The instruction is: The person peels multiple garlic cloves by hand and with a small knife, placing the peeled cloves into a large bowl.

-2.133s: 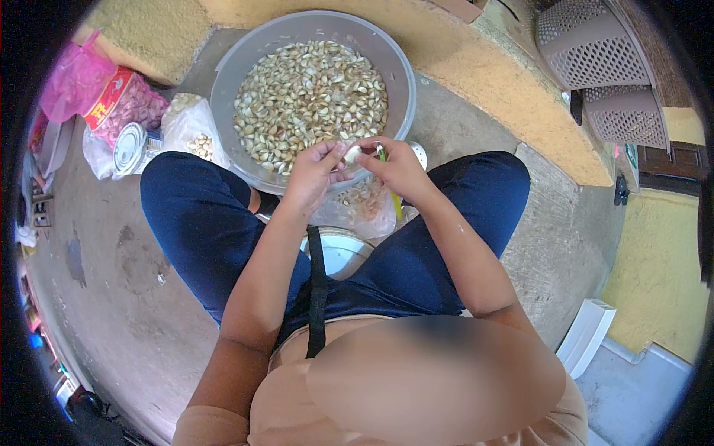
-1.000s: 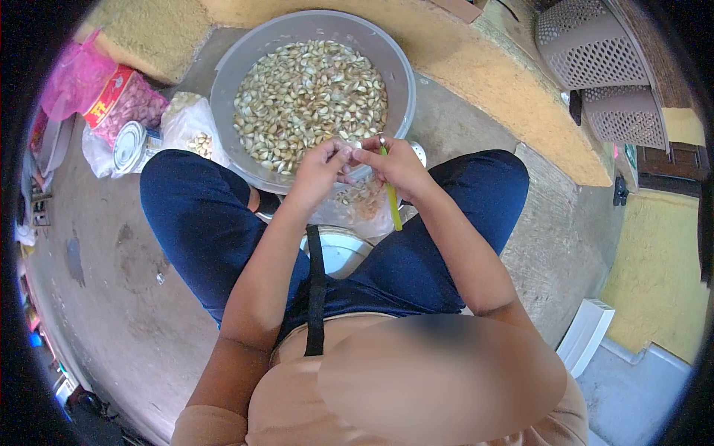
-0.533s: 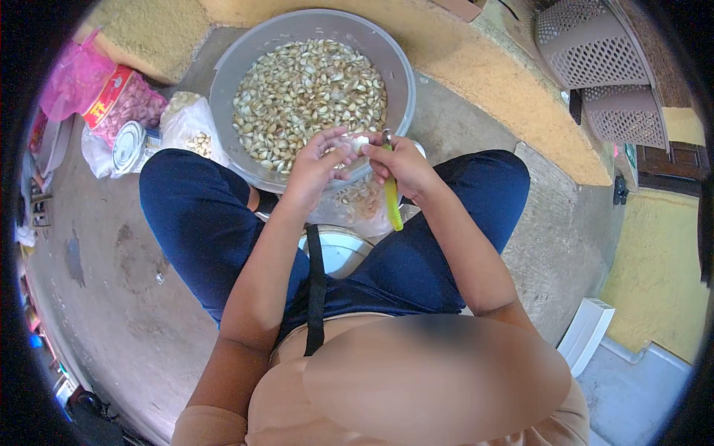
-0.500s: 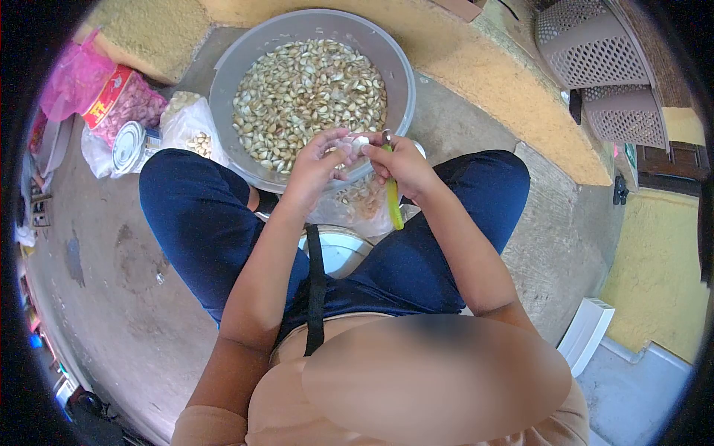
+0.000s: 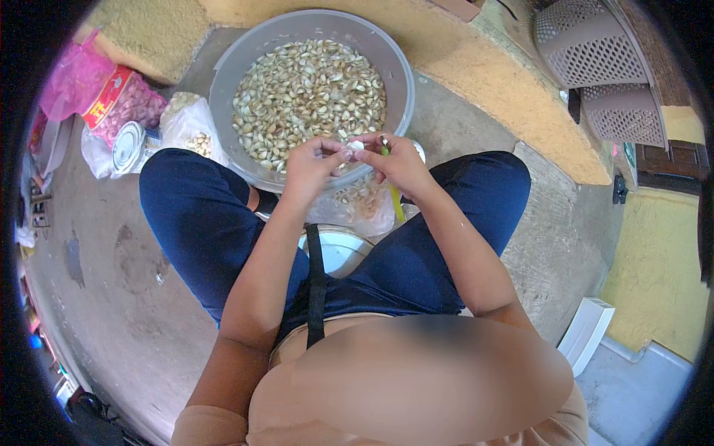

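Note:
Over the near rim of a large grey tub [image 5: 406, 111], my two hands meet around a pale garlic clove [image 5: 356, 146]. My left hand [image 5: 311, 167] pinches the clove between thumb and fingers. My right hand [image 5: 398, 165] is closed on a small knife [image 5: 395, 192] with a yellow-green handle that hangs down below the palm; its fingertips also touch the clove. Many garlic cloves [image 5: 309, 97] fill the tub, seemingly in water. Below my hands lies a clear plastic bag [image 5: 372, 217] with papery peelings in it.
At the left stand a pink mesh bag of garlic [image 5: 137, 108], a round tin [image 5: 129, 146] and a white plastic bag [image 5: 182, 123] with cloves. A pale round surface [image 5: 338, 251] lies between my legs. Perforated grey plastic furniture [image 5: 595, 48] stands at the upper right by the yellow wall.
My hands have come closer together on the clove, and the left has turned slightly. The knife handle has tilted and dipped a little further behind my right hand.

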### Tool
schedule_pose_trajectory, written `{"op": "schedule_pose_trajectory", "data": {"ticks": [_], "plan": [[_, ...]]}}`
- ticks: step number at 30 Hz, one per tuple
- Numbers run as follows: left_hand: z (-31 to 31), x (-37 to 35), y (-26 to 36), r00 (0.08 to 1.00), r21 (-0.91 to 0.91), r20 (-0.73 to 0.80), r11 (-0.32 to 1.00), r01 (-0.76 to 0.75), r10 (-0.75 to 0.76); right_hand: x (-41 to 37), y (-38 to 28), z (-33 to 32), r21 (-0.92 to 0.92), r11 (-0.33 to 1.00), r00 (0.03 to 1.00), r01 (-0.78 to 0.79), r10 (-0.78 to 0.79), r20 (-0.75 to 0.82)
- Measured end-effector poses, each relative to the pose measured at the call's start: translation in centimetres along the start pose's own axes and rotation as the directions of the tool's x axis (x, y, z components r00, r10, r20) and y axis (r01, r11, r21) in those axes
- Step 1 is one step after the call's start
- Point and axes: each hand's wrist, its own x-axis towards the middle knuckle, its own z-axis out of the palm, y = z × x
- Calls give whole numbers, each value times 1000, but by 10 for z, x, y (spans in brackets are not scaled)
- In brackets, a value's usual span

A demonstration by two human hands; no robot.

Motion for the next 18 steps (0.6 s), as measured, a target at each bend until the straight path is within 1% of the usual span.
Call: {"op": "schedule_pose_trajectory", "data": {"ticks": [2, 5, 9, 11, 12, 14, 17, 18], "plan": [[2, -3, 5, 1000, -34, 4, 999, 1, -1, 1, 2, 1, 6, 1000, 1000, 4, -4, -17], [4, -2, 1, 997, -43, 13, 996, -75, 75, 3, 6, 1, 24, 1000, 999, 1, -1, -33], [4, 1, -3, 998, -56, 41, 998, -41, 43, 3, 4, 1, 33, 999, 1000, 4, -4, 1], [4, 1, -3, 999, -81, 46, 997, -6, 10, 6, 9, 2, 72, 997, 999, 23, -21, -29], [4, 0, -2, 999, -144, 38, 989, 16, -10, 6, 11, 2, 92, 995, 999, 33, -29, -44], [3, -1, 2, 998, -268, 27, 962, 58, -52, 7, 10, 1, 166, 986, 999, 1, 5, -36], [-2, 4, -5, 997, -338, 11, 938, 76, -76, 3, 2, -1, 273, 960, 998, -62, 65, -2], [-2, 3, -3, 998, -360, -1, 931, 61, -66, 1, 0, -1, 307, 948, 996, -85, 85, 14]]}}
